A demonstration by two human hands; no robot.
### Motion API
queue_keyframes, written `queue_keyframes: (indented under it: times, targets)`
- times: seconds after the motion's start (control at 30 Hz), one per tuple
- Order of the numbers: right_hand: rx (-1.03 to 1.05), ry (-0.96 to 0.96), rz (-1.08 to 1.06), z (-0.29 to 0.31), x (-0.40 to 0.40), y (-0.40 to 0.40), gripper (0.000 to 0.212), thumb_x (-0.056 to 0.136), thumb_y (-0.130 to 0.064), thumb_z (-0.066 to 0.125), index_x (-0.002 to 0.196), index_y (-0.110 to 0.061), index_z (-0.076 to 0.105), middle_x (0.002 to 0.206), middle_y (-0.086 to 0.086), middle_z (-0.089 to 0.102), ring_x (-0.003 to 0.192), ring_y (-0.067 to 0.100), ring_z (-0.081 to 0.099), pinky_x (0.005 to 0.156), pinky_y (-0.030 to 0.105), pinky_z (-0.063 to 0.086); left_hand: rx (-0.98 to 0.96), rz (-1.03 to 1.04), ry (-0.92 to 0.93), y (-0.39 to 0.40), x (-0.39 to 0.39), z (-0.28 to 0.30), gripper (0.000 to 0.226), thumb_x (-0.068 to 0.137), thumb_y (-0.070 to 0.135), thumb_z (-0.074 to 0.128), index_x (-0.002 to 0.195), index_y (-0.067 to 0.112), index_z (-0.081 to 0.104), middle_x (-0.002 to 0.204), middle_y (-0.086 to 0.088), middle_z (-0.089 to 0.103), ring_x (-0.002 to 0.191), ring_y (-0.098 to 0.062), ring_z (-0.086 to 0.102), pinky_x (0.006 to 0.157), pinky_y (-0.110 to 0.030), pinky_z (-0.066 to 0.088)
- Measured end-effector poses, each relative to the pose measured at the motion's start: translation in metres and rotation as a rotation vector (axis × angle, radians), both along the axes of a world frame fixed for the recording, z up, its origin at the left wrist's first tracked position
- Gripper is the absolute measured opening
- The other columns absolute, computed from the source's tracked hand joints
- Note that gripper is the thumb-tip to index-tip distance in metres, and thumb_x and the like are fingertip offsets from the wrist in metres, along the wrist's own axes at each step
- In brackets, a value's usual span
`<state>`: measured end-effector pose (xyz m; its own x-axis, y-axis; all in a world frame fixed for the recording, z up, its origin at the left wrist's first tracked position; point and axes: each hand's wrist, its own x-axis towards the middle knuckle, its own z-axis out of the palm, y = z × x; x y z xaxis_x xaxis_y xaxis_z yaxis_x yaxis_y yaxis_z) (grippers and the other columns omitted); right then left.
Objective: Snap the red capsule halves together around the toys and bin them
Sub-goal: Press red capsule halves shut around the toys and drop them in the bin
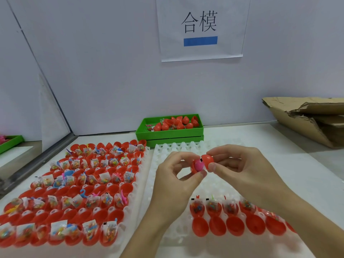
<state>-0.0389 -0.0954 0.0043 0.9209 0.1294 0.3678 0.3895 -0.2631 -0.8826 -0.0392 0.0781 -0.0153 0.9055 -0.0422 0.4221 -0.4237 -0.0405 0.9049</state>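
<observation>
Left hand (174, 180): a red capsule half (193, 169) with a pink toy (198, 165) inside is pinched between thumb and fingertips, its open side turned to the right.
Right hand (240, 168): the other red capsule half (208, 159) is gripped between thumb and curled fingers, its open side turned toward the left hand's half.
Capsule: the 2 halves are held in the air above the white tray (219, 183), their rims touching at the top with a gap seen lower down; the pink toy is visible in that gap.
White tray under the hands: 2 rows are seen at its near end, 1 of red halves with bagged toys (197, 208) and 1 of red halves (200, 227) turned dome-up; part of both rows is hidden by the right forearm.
Left tray (143, 164): rows of red halves are set in it, many filled with small clear bags of coloured bits (93, 162) and some with plastic toys.
Green bin (167, 134): it is placed against the wall behind the trays, stacked on a second green bin; closed red capsules (175, 123) and a few loose halves are piled in it.
Wall: a white paper sign (201, 28) with 2 printed characters and a blue bar is fixed above the bin.
Far right: flattened cardboard (307, 116) is laid on the table (260, 135).
Far left: another green bin (11, 142) is partly seen at the edge.
</observation>
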Motion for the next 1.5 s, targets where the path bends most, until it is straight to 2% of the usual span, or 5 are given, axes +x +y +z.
queue_keyframes:
  times: [0.53, 0.73, 0.87, 1.27, 1.5]
  targets:
    - [0.042, 0.016, 0.018, -0.0016, 0.0007, 0.0003, 0.018, 0.083, -0.012, 0.078, 0.098, -0.022, 0.076, 0.088, -0.004, 0.077, 0.085, 0.013, 0.075, 0.081, 0.027, 0.06, 0.084, 0.044, -0.086, -0.0002, -0.0008, 0.0002, 0.021, 0.079, 0.005, 0.08, 0.096, 0.017, 0.076, 0.093, 0.004, 0.064, 0.096, -0.017, 0.066, 0.074, -0.023, 0.058]
    - [0.008, -0.018, 0.031, 0.0001, -0.0013, 0.0002, 0.019, 0.083, -0.009, 0.077, 0.097, -0.022, 0.076, 0.086, -0.006, 0.077, 0.083, 0.011, 0.075, 0.079, 0.021, 0.058, 0.144, 0.101, -0.137, -0.0031, -0.0031, -0.0007, 0.036, 0.077, 0.008, 0.081, 0.112, 0.014, 0.075, 0.097, 0.004, 0.064, 0.097, -0.011, 0.064, 0.078, -0.022, 0.059]
    - [0.016, -0.017, 0.007, -0.0011, -0.0023, 0.0024, 0.019, 0.082, -0.009, 0.078, 0.097, -0.02, 0.076, 0.084, -0.007, 0.077, 0.08, 0.01, 0.074, 0.078, 0.02, 0.058, 0.155, 0.099, -0.141, -0.0013, -0.0022, 0.0, 0.037, 0.074, 0.001, 0.083, 0.108, 0.012, 0.076, 0.095, 0.007, 0.065, 0.095, -0.011, 0.066, 0.078, -0.022, 0.059]
    - [0.039, -0.004, 0.071, 0.0005, -0.0015, -0.0002, 0.016, 0.083, -0.011, 0.077, 0.094, -0.023, 0.075, 0.09, -0.007, 0.077, 0.086, 0.012, 0.075, 0.074, 0.02, 0.057, -0.007, 0.031, -0.042, -0.0009, -0.0033, 0.0043, 0.039, 0.072, -0.003, 0.082, 0.098, 0.025, 0.076, 0.095, 0.005, 0.075, 0.094, -0.012, 0.07, 0.078, -0.019, 0.056]
    - [0.082, -0.018, 0.087, 0.0004, 0.0003, -0.0041, 0.024, 0.076, -0.021, 0.079, 0.099, -0.023, 0.075, 0.09, -0.005, 0.077, 0.084, 0.014, 0.075, 0.075, 0.019, 0.057, -0.011, -0.048, -0.023, 0.0, -0.0046, 0.0068, 0.039, 0.077, -0.004, 0.078, 0.106, 0.022, 0.074, 0.099, 0.005, 0.074, 0.095, -0.009, 0.071, 0.082, -0.018, 0.055]
